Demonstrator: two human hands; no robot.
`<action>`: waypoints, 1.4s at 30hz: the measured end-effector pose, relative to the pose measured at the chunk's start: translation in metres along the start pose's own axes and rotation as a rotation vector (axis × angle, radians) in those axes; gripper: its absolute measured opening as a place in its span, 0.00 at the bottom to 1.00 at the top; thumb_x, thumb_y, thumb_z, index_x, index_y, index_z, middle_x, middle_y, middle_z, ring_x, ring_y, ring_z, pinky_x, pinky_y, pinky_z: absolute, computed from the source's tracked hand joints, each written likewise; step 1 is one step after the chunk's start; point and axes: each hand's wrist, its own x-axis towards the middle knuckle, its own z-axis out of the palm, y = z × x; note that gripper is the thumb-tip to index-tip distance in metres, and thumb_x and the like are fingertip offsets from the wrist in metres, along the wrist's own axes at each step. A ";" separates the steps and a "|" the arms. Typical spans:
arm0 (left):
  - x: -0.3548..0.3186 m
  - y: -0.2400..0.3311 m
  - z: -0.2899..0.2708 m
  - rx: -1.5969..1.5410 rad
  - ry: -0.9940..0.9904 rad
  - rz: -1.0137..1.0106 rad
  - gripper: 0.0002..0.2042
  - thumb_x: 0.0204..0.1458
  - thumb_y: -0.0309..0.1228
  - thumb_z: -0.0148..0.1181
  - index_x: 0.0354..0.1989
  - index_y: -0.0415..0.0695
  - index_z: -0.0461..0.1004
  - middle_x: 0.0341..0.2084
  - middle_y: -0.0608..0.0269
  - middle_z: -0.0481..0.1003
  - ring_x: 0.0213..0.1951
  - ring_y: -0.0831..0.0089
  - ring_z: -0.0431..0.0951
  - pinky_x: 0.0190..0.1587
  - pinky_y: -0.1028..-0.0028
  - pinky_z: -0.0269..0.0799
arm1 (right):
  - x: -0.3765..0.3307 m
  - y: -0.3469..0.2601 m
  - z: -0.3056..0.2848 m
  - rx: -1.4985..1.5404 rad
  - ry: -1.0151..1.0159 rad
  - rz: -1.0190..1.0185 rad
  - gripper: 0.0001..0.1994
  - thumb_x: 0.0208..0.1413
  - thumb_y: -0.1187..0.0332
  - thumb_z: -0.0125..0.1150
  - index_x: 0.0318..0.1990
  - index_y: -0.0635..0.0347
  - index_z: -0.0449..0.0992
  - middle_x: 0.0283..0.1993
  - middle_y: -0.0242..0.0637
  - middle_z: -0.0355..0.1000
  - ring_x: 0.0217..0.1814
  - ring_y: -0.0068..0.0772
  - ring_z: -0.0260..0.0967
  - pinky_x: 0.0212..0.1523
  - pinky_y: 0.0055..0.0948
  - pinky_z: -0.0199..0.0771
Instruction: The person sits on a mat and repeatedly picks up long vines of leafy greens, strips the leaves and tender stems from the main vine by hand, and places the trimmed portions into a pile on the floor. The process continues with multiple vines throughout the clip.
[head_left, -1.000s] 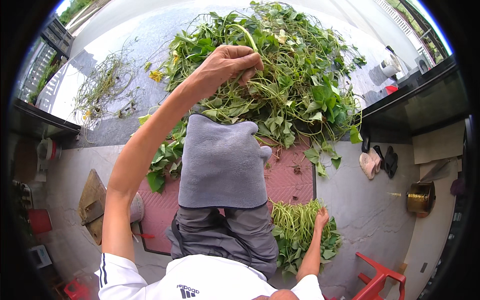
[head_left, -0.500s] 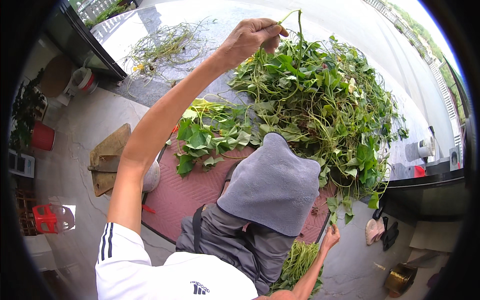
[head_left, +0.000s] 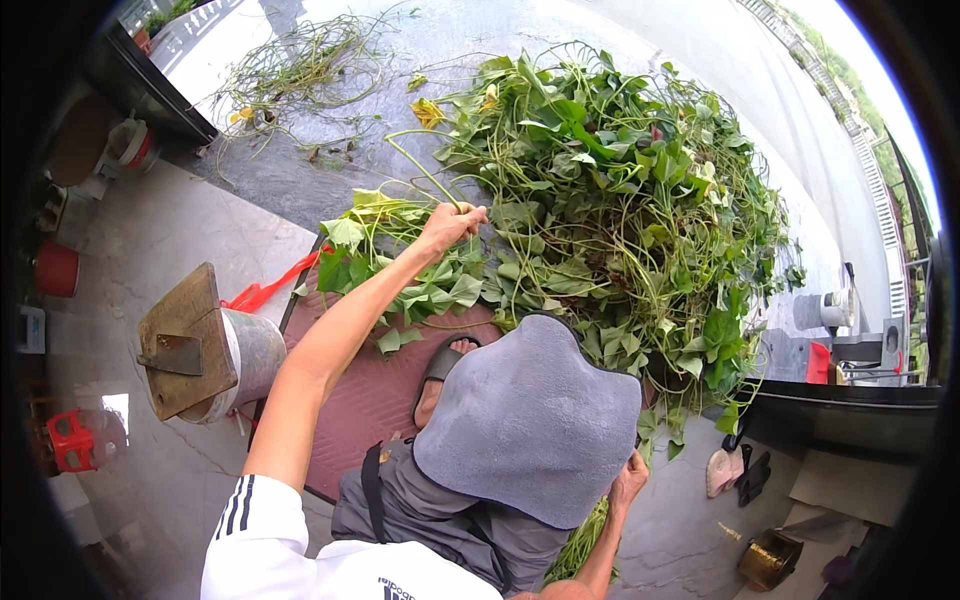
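Note:
My left hand (head_left: pixel 455 225) is closed around a long green stem (head_left: pixel 415 158), whose free end bends over to the left. Just beneath that wrist lies a smaller bunch of leafy vines (head_left: pixel 440 290). A grey cloth (head_left: pixel 535 425) covers my knees. By its lower right edge is my right hand (head_left: pixel 630 478), fingers pinched together; what they hold, if anything, is too small to make out. Below that hand a bundle of green stems (head_left: pixel 580 545) shows partly behind my leg. Ahead and to the right spreads a big heap of leafy green vines (head_left: pixel 620 220).
Left of me, a bucket (head_left: pixel 250 360) carries a wooden board (head_left: pixel 185 325) with a broad blade (head_left: pixel 172 357) on it. A reddish mat (head_left: pixel 345 420) lies underfoot. Stripped stems (head_left: pixel 310 75) lie at far left. Footwear (head_left: pixel 735 470) sits at right.
My left hand has come down and nearer from above the heap with the stem. My right hand has shifted slightly left, to the cloth's edge. The view has shifted a little.

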 end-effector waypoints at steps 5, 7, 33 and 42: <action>0.036 -0.096 0.054 0.204 0.017 -0.111 0.14 0.60 0.42 0.68 0.37 0.41 0.83 0.26 0.69 0.79 0.26 0.82 0.74 0.29 0.77 0.69 | -0.026 -0.001 0.023 -0.018 -0.046 0.069 0.12 0.63 0.77 0.62 0.52 0.74 0.80 0.43 0.39 0.80 0.40 0.25 0.76 0.40 0.27 0.79; 0.057 -0.142 0.079 0.264 0.016 -0.116 0.15 0.54 0.39 0.73 0.40 0.39 0.83 0.27 0.66 0.81 0.27 0.80 0.76 0.31 0.75 0.73 | -0.034 -0.005 0.027 -0.021 -0.029 0.115 0.12 0.63 0.76 0.63 0.51 0.73 0.80 0.42 0.37 0.79 0.40 0.24 0.75 0.39 0.27 0.77; 0.113 -0.111 0.121 -0.142 0.142 -0.192 0.08 0.64 0.34 0.64 0.35 0.45 0.78 0.30 0.65 0.82 0.24 0.81 0.65 0.26 0.72 0.60 | -0.048 -0.016 0.014 0.140 0.020 0.141 0.09 0.60 0.71 0.64 0.35 0.71 0.79 0.26 0.20 0.67 0.29 0.15 0.60 0.29 0.24 0.62; 0.027 0.152 0.032 -0.846 -0.278 0.124 0.10 0.70 0.37 0.56 0.41 0.43 0.72 0.27 0.68 0.73 0.29 0.74 0.71 0.34 0.71 0.68 | -0.069 0.002 0.025 -0.082 -0.094 0.032 0.12 0.59 0.68 0.67 0.35 0.72 0.81 0.27 0.24 0.75 0.30 0.16 0.65 0.31 0.24 0.65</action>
